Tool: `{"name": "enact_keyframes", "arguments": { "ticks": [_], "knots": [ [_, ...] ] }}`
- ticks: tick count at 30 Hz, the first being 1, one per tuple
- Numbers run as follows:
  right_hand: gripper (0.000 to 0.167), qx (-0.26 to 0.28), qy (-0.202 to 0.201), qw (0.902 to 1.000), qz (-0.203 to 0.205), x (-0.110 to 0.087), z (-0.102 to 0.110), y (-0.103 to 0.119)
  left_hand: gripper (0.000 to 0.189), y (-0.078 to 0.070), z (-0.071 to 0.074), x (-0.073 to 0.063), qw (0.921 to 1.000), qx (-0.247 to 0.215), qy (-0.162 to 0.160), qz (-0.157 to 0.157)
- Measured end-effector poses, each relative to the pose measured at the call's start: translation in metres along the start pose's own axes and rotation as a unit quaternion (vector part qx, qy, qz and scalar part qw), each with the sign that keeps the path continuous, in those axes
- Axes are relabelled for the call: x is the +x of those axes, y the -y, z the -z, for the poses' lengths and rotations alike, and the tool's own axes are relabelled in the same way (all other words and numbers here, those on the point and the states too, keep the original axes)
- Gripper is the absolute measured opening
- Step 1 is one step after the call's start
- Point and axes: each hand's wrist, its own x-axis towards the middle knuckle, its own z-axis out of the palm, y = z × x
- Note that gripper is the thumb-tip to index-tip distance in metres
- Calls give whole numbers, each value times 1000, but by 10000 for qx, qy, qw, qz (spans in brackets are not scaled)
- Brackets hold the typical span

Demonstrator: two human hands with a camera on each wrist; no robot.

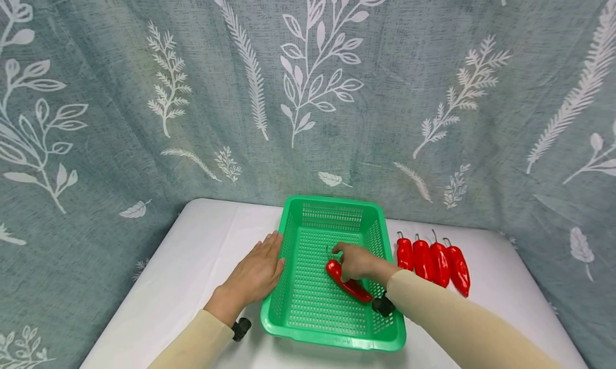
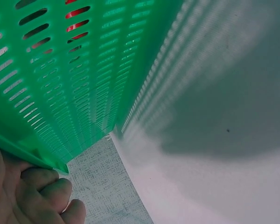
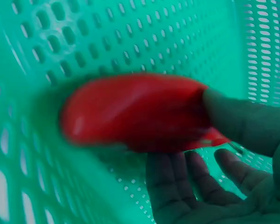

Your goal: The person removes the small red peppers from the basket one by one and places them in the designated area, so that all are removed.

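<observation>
A green plastic basket point(image 1: 332, 338) with slotted walls sits on the white table. Inside it, my right hand point(image 1: 357, 261) grips a long red chili pepper point(image 1: 353, 289). The right wrist view shows my thumb point(image 3: 242, 119) on one side of the pepper point(image 3: 135, 109) and the fingers point(image 3: 168, 182) below it, close over the perforated floor. My left hand point(image 1: 257, 270) rests along the basket's left rim, its fingers together and fairly straight. Seen from the left wrist, that hand point(image 2: 32, 191) lies against the rim beside the slotted wall point(image 2: 84, 84).
Several red chili peppers point(image 1: 439, 264) lie side by side on the table, right of the basket, their stems pointing away from me. White cloth point(image 1: 192, 267) covers the table. A grey-green curtain point(image 1: 216, 91) with white leaf prints hangs behind and along both sides.
</observation>
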Motion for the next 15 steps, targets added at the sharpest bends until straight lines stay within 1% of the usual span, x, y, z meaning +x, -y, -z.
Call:
{"name": "enact_keyframes", "arguments": {
  "ticks": [4, 7, 10, 15],
  "knots": [
    [65, -94, 138, 9999, 39, -1, -7, -2, 62, -1, 0, 0, 10000, 31, -38, -23],
    [60, 46, 142, 9999, 54, -1, -10, -3, 62, -1, -1, 0, 10000, 6, -20, 15],
    [58, 519, 88, 9986, 74, 0, -12, -3, 63, -2, -1, 0, 10000, -18, -12, 42],
    [58, 1324, -86, 9911, 141, 1, -10, -1, 62, -2, -1, 0, 10000, -37, -40, 2]
  ]
}}
